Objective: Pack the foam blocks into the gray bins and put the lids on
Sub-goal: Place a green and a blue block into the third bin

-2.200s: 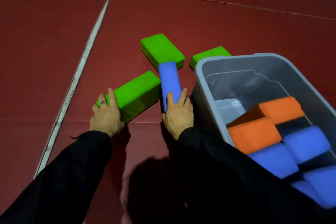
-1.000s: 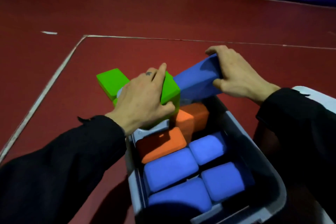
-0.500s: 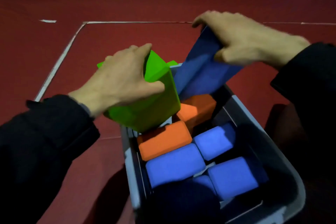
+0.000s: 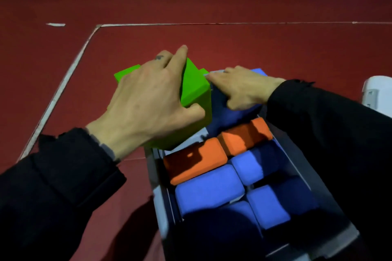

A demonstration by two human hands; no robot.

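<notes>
A gray bin point(image 4: 161, 214) stands on the red floor and holds two orange blocks point(image 4: 195, 161) and several blue blocks point(image 4: 209, 189). My left hand point(image 4: 148, 101) grips a green foam block point(image 4: 196, 89) over the bin's far left corner. My right hand point(image 4: 241, 87) holds a blue foam block point(image 4: 237, 112) at the bin's far end, thumb under it, the block tilted down into the bin. More green foam point(image 4: 125, 73) shows behind my left hand, mostly hidden.
White lines point(image 4: 70, 70) mark the red floor to the left and beyond the bin. A white and gray object point(image 4: 376, 93) sits at the right edge, partly cut off. Open floor lies to the left and far side.
Both hands lifted their blocks from the floor to the bin. In the last half second the right hand lowered the blue block into the far end, and the green block came closer beside it.
</notes>
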